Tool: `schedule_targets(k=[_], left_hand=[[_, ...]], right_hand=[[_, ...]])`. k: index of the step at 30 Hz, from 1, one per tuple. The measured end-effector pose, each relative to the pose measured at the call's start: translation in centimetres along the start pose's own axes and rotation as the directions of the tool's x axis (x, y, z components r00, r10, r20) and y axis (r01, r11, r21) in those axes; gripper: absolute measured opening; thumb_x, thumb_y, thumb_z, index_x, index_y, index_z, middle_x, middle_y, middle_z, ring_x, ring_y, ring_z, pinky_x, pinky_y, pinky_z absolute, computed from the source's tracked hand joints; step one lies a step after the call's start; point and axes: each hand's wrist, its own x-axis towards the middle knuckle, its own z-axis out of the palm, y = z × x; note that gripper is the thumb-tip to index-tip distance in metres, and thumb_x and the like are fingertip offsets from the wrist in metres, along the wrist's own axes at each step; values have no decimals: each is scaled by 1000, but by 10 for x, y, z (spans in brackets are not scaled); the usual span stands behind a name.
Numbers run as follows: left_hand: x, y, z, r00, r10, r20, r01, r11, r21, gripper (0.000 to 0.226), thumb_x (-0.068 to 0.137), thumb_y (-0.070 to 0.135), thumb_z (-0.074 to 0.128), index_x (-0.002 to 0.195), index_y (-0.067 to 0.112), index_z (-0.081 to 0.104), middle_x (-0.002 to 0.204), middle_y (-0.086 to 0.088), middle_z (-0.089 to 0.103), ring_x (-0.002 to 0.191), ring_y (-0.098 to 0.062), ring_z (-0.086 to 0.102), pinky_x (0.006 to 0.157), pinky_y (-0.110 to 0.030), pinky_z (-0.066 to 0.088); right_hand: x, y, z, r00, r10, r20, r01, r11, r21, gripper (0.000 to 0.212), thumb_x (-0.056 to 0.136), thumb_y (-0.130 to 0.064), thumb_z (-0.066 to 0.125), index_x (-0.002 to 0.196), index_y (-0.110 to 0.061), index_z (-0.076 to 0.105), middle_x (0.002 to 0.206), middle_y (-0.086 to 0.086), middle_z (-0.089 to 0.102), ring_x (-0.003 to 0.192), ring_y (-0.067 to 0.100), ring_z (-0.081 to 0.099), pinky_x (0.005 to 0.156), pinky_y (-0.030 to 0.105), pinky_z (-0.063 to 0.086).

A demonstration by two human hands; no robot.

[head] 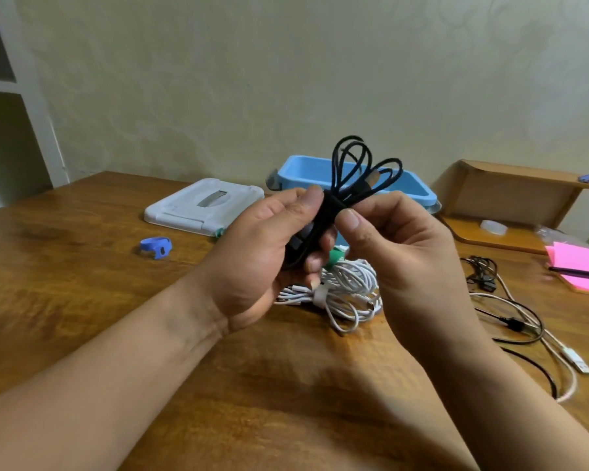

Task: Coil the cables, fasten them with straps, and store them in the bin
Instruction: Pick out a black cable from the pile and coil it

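Observation:
A coiled black cable point(361, 168) is held up over the table, its loops fanning above my fingers. My left hand point(262, 253) grips the bundle's middle, where a black strap point(323, 215) wraps it. My right hand point(398, 246) pinches that strap between thumb and fingers. Behind the loops stands the blue bin point(300, 175), open. Below my hands lie coiled white cables point(347, 287) on the table, one with a white strap, and a green strap point(334, 258) peeks out. A blue strap point(157, 248) lies curled to the left.
The bin's white lid point(204, 205) lies left of the bin. Loose black and white cables point(524, 321) sprawl at the right. A cardboard box point(510, 195) and pink paper with a pen point(582, 270) sit at the far right on the wooden table point(82, 300).

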Motion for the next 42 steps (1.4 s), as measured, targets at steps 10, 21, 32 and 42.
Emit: schedule_targets(k=[10, 21, 32, 42], left_hand=[[-8, 6, -1, 969, -221, 109, 209, 971, 113, 51, 97, 56, 45, 86, 20, 79, 69, -10, 68, 60, -24, 67, 50, -29, 54], [10, -6, -20, 890, 395, -227, -188, 772, 607, 38, 111, 30, 52, 85, 6, 64, 78, -11, 74, 75, -31, 75, 69, -42, 64], [20, -20, -39, 794, 555, -248, -118, 541, 832, 22, 107, 32, 55, 91, 18, 62, 83, 5, 69, 83, -17, 67, 76, -49, 58], [28, -33, -43, 976, 191, 108, -121, 56, 991, 59, 101, 47, 33, 159, 38, 41, 167, 13, 33, 157, -12, 22, 130, -45, 12]], right_hand=[[-1, -2, 4, 966, 137, 221, -164, 980, 113, 56, 89, -25, 81, 120, 16, 58, 66, 17, 52, 51, 28, 54, 51, 38, 51], [14, 5, -16, 987, 63, -145, -81, 989, -121, 35, 80, -43, 80, 98, -13, 76, 92, 2, 81, 94, 13, 77, 83, 27, 57], [40, 14, -22, 985, -135, 104, 139, 283, -949, 51, 111, -30, 48, 161, -28, 38, 121, 4, 58, 107, 25, 55, 89, 39, 46], [29, 31, -17, 910, 331, 251, 238, 79, -968, 96, 95, -77, 46, 169, -36, 0, 177, -10, 11, 162, 15, 14, 129, 51, 21]])
